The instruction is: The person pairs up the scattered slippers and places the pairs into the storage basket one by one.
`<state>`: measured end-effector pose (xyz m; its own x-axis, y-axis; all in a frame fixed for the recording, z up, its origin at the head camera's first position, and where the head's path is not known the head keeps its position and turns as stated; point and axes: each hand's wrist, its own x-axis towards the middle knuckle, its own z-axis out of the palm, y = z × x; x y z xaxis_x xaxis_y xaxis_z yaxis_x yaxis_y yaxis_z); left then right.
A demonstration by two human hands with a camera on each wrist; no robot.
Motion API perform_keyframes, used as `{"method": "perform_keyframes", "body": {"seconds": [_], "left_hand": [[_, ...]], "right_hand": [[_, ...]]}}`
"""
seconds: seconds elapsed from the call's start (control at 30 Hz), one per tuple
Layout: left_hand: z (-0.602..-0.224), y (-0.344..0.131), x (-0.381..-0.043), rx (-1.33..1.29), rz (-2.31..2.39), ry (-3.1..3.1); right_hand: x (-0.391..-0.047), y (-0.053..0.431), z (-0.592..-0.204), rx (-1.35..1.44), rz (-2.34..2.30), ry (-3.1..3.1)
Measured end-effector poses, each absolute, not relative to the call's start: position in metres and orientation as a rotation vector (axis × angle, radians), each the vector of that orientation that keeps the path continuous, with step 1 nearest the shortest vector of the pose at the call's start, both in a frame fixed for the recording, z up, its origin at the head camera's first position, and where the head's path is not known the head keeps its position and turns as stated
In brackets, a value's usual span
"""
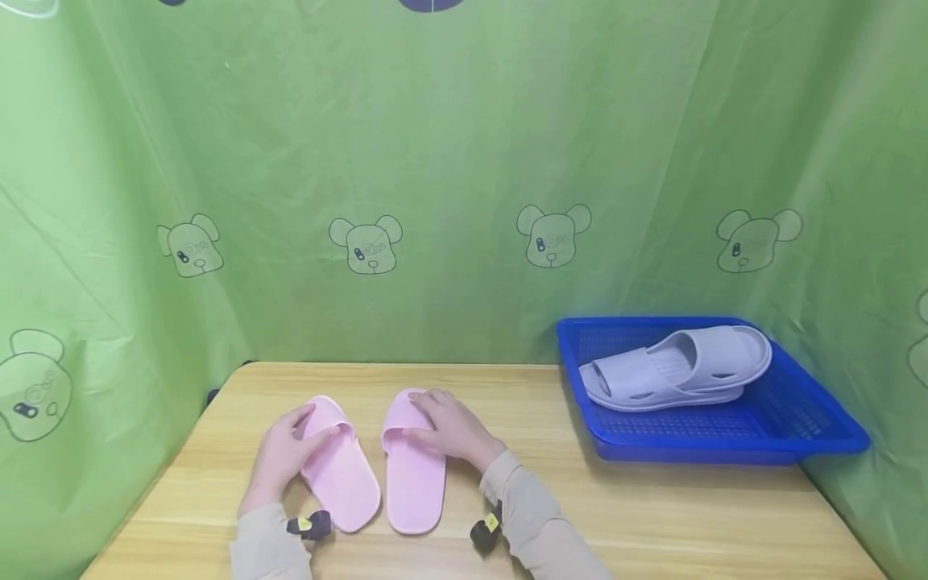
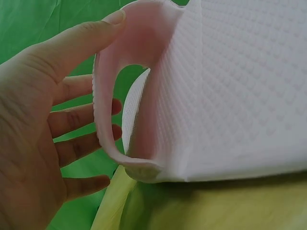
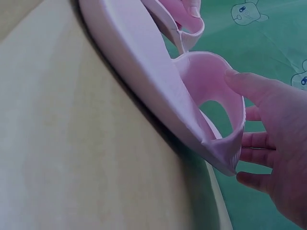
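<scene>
Two pink slippers lie side by side on the wooden table, soles down, their toe ends away from me. On the left slipper (image 1: 348,483), which is angled, my left hand (image 1: 281,451) pinches the strap. In the left wrist view the thumb of my left hand (image 2: 43,110) is at the inner edge of the strap (image 2: 103,105), with the fingers outside it. My right hand (image 1: 458,431) grips the strap of the right slipper (image 1: 416,495) in the same manner. The right wrist view has the thumb of my right hand (image 3: 283,139) inside that strap (image 3: 211,76).
A blue plastic basket (image 1: 725,453) stands at the table's right rear. Inside it lies a pair of grey-lavender slippers (image 1: 670,370), one resting partly on the other. Green curtain (image 1: 464,161) with bear-head prints hangs behind and along both sides of the wooden table (image 1: 536,403).
</scene>
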<state>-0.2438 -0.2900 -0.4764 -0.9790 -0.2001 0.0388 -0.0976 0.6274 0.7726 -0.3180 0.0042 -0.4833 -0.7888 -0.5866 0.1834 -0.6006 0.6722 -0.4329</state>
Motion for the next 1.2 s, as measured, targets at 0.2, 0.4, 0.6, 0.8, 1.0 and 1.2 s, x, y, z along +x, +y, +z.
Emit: {"method": "perform_keyframes", "body": {"seconds": [0.2,0.4,0.6,0.8,1.0,1.2], "left_hand": [[-0.474,-0.289,-0.243,0.271,-1.277,-2.71],[-0.473,-0.287,-0.242,0.274,-1.229,-2.706],[-0.472,-0.285,-0.243,0.292,-1.195,-2.707],[-0.47,-0.282,-0.243,0.313,-1.182,-2.699],[-0.469,-0.282,-0.243,0.342,-1.179,-2.691],[-0.472,-0.282,-0.245,0.378,-1.137,-2.674]], "right_hand": [[-0.32,0.008,-0.481,0.985,0.758,-2.82],[-0.321,0.013,-0.475,0.948,0.794,-2.795],[-0.323,0.019,-0.47,0.909,0.807,-2.783],[-0.326,0.025,-0.466,0.866,0.837,-2.764],[-0.328,0.03,-0.462,0.816,0.878,-2.724],[-0.329,0.037,-0.457,0.773,0.868,-2.674]]}}
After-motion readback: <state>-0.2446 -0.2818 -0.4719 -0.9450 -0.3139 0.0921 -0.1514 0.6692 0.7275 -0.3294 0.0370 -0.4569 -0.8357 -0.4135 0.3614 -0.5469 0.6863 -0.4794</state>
